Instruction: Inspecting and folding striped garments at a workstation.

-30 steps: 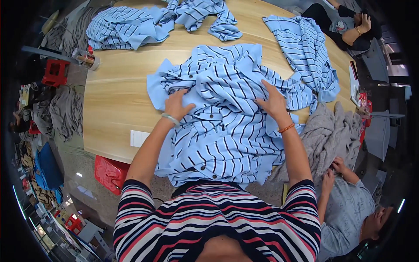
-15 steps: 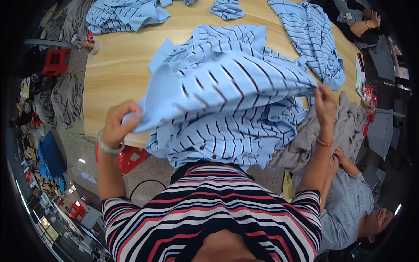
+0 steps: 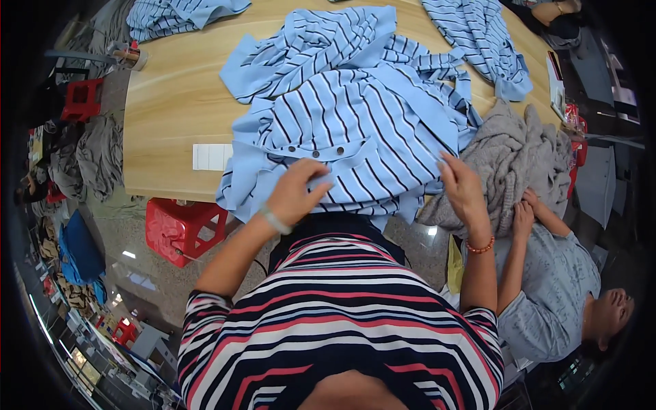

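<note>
A light-blue cardigan-like knit garment with dark and white stripes lies spread at the table's front edge. Dark buttons run along a plain blue band near its middle. Just by that band, my left hand is over the fabric, thumb and fingers apart, holding nothing. My right hand is at the garment's right side, its fingers loosely bent and apart, with no cloth visibly gripped. Beyond lies another striped blue piece, partly overlapping the front one.
More striped blue garments lie at the far left and far right of the wooden table. A white paper strip is left of the pile. Grey knitwear is heaped at right, where a co-worker's hands rest. A red stool stands below.
The striped cloth that both hands held up is let go and now lies flat on the pile. My left hand has moved inward to the right; the right hand has come lower and nearer.
</note>
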The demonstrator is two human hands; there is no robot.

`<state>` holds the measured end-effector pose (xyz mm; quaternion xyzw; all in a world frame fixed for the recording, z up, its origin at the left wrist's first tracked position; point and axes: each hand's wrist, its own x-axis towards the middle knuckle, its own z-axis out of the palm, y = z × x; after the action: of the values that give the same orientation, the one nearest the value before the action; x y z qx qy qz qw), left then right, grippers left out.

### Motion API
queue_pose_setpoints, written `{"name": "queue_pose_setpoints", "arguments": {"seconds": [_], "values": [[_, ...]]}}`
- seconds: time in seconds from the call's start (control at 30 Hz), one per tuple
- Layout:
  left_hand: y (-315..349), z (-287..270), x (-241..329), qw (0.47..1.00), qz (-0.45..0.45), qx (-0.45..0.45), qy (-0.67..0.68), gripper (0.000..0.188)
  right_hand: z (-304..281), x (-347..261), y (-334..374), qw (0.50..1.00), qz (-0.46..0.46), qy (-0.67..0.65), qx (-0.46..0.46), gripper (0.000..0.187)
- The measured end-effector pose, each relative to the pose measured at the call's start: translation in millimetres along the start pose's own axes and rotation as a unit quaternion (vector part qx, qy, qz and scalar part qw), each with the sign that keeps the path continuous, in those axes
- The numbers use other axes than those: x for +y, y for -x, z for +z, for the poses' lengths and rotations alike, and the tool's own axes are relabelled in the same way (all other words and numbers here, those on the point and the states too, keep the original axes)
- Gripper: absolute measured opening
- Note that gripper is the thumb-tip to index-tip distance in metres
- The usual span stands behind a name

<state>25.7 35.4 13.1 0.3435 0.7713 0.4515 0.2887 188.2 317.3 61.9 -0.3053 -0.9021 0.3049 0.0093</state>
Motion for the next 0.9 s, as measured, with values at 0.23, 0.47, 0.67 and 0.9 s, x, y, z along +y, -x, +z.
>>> {"name": "queue_pose_setpoints", "arguments": {"seconds": [0.23,0.47,0.67,0.9], "values": [[-61,68,-3,0.993,0.032,0.087,-0.077,0.029,45,-33,18,0.995,-0.086,0.015,-0.053,0.027],[-71,80,-35,0.992,-0.053,0.091,0.07,0.014,72,-37,7,0.993,-0.105,0.06,-0.001,0.022],[-77,84,-30,0.986,-0.07,0.094,0.116,0.011,83,-37,-5,0.993,-0.081,0.08,-0.015,0.023],[-74,76,-29,0.993,0.004,0.115,0.036,0.01,84,-50,-17,0.988,-0.119,0.081,-0.054,0.023]]}}
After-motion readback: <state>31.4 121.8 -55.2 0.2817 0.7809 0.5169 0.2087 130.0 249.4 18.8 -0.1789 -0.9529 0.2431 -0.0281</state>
